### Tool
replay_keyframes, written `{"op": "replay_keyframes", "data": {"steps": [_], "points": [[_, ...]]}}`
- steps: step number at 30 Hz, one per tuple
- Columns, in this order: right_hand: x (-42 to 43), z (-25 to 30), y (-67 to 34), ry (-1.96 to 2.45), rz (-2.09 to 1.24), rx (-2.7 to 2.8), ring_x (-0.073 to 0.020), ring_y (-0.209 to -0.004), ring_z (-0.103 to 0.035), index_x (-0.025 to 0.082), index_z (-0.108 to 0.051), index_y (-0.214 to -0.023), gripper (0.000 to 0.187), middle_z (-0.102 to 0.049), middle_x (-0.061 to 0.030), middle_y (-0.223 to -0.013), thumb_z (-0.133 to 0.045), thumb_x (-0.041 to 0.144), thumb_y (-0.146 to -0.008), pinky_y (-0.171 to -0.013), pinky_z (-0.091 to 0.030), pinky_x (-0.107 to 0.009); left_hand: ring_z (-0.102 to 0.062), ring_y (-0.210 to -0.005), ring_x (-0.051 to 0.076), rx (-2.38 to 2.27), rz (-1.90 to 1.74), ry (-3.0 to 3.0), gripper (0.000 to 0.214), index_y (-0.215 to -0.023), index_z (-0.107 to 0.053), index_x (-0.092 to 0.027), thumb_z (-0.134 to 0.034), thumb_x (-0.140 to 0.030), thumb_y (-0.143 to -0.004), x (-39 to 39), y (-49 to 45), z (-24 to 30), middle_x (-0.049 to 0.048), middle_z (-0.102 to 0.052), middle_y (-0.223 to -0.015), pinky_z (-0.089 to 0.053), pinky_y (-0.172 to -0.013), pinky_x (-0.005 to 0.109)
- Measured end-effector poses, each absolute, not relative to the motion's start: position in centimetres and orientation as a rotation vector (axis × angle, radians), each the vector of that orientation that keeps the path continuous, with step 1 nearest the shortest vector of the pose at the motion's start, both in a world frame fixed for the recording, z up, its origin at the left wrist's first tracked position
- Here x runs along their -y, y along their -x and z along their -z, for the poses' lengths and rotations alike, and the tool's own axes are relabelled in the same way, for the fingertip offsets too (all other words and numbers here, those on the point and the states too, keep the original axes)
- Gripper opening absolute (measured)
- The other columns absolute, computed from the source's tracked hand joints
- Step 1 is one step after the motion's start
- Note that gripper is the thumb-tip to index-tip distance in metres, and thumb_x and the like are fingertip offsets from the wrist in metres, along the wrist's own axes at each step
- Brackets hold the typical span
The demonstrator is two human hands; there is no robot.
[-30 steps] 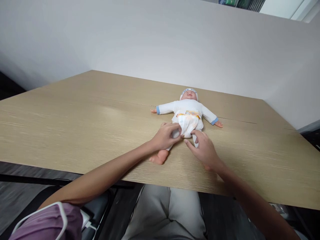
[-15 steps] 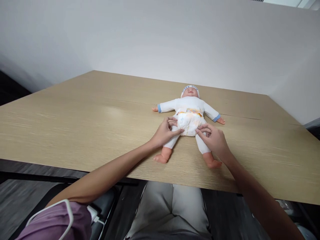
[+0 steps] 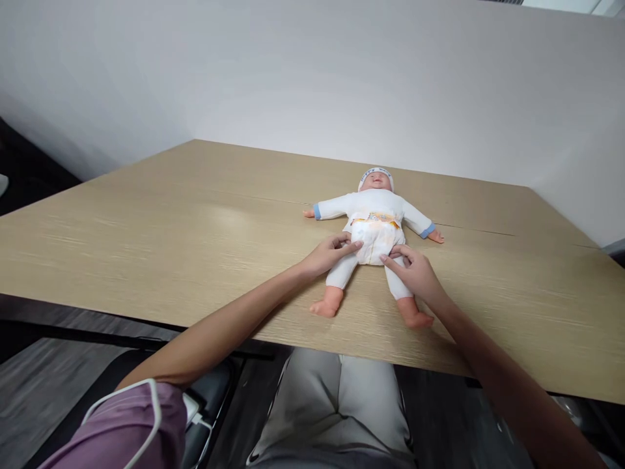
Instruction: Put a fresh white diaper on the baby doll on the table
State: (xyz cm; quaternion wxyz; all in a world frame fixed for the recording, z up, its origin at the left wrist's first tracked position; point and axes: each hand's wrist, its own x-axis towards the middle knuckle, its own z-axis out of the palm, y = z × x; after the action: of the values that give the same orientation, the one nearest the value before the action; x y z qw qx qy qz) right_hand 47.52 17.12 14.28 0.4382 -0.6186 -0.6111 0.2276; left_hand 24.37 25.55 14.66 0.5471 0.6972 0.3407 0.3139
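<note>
The worktop point(image 3: 234, 260) looks like pale wood or wood-effect laminate, finely streaked with grain, with a soft sheen towards its left half. Near its front edge, the feet point(image 3: 328, 303) of the doll point(image 3: 375, 198) are smooth, plastic-looking, faintly shiny. Its white suit point(image 3: 346, 268) is matt cloth; the blue cuffs point(image 3: 317, 211) look like cloth too. The diaper point(image 3: 374, 238) is matt, papery and slightly puckered. Beyond the far edge, the wall point(image 3: 312, 78) is smooth and matt. Below the front edge, the grey trousers point(image 3: 332, 407) are softly creased cloth.
</note>
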Motion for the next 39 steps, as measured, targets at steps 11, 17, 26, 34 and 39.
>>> {"op": "replay_keyframes", "data": {"steps": [11,17,26,34,39], "points": [[-16.4,-15.1,-47.2,1.557,-0.127,1.675,-0.0256,-0.078,-0.065,0.023,-0.076,-0.084,0.042,-0.078,-0.0069,-0.086,-0.066,0.062,-0.097,-0.079,-0.047,-0.041,-0.07,-0.099,0.028,-0.714,-0.628,-1.563,0.052,-0.104,-0.074,-0.018,-0.084,-0.064,-0.081,-26.6,-23.1,-15.4,0.0095,-0.076,-0.1,-0.055,-0.084,0.039],[-16.4,-14.5,-47.5,1.54,0.053,1.771,-0.0286,-0.085,-0.064,0.025,-0.076,-0.086,0.034,-0.077,-0.0078,-0.09,-0.063,0.052,-0.103,-0.086,-0.049,-0.045,-0.069,-0.09,0.024,-0.68,-0.636,-1.602,0.045,-0.102,-0.073,-0.02,-0.08,-0.062,-0.085,-26.9,-23.1,-15.2,0.0071,-0.075,-0.098,-0.054,-0.078,0.036],[-15.8,-15.3,-47.3,1.484,0.222,1.698,-0.029,-0.096,-0.066,0.024,-0.072,-0.094,0.02,-0.07,-0.0087,-0.099,-0.067,0.042,-0.101,-0.091,-0.053,-0.044,-0.064,-0.08,0.02,-0.871,-0.907,-1.997,0.038,-0.109,-0.075,-0.018,-0.069,-0.053,-0.095,-26.0,-23.1,-15.5,0.0074,-0.079,-0.109,-0.05,-0.075,0.035],[-17.2,-15.0,-49.2,1.428,0.177,1.665,-0.0343,-0.133,-0.06,0.021,-0.056,-0.146,0.049,-0.067,-0.0169,-0.144,-0.056,0.047,-0.105,-0.118,-0.044,-0.056,-0.058,-0.132,0.029,-0.875,-1.239,-2.317,0.041,-0.137,-0.06,-0.019,-0.057,-0.047,-0.107,-26.5,-22.7,-14.4,0.0159,-0.065,-0.142,-0.046,-0.114,0.047],[-19.3,-13.4,-49.6,1.344,-0.067,1.804,-0.0297,-0.153,-0.049,0.019,-0.049,-0.159,0.06,-0.055,-0.0172,-0.163,-0.046,0.052,-0.109,-0.129,-0.036,-0.054,-0.033,-0.161,0.031,-0.656,-1.046,-2.443,0.065,-0.166,-0.037,-0.02,-0.041,-0.053,-0.111,-27.2,-23.8,-14.3,0.0183,-0.039,-0.172,-0.024,-0.133,0.052]]}}
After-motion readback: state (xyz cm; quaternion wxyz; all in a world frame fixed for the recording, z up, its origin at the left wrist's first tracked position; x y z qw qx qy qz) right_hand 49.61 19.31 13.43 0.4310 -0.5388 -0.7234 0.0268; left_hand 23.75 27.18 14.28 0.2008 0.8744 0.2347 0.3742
